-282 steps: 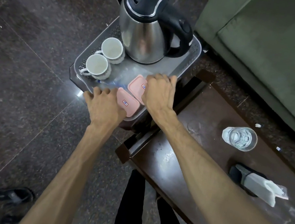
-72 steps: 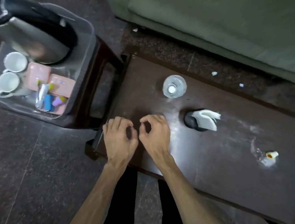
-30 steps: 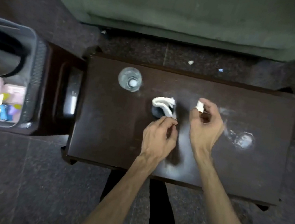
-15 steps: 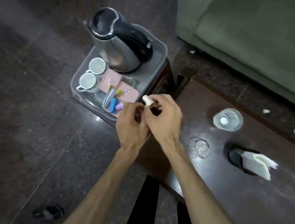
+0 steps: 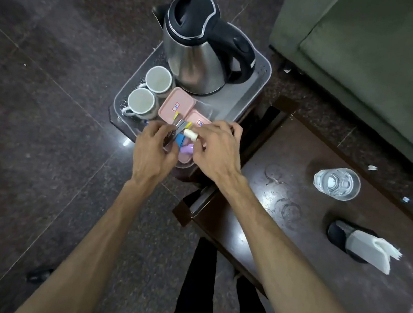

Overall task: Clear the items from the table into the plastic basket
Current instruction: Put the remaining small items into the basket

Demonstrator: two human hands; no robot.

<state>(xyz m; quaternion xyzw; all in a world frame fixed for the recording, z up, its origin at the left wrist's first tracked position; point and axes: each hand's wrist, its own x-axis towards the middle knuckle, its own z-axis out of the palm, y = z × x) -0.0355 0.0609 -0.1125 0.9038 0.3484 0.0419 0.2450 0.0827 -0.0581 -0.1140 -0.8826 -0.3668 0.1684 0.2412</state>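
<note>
Both hands hover over the near corner of the grey plastic basket [image 5: 261, 70]. My right hand [image 5: 217, 150] pinches a small white cylinder [image 5: 190, 134] between thumb and fingers, just above the coloured sachets [image 5: 182, 141]. My left hand [image 5: 154, 149] has its fingers curled beside it, over the sachets; whether it holds anything is hidden. In the basket stand a steel kettle [image 5: 195, 56], two white cups [image 5: 140, 100] and two pink lidded boxes [image 5: 177, 104]. On the dark wooden table [image 5: 280, 246] remain a glass of water [image 5: 337, 182] and a black holder with white napkins [image 5: 357, 242].
The basket rests on a small dark stand beside the table's left end. A green sofa [image 5: 385, 62] fills the upper right. Dark stone floor lies to the left, with a sandal [image 5: 39, 274] near the bottom. My legs stand between table and floor.
My right hand picked the small white piece off the table's right side and carried it left to the basket. Both hands moved forward over the basket's sachets in the last half second.
</note>
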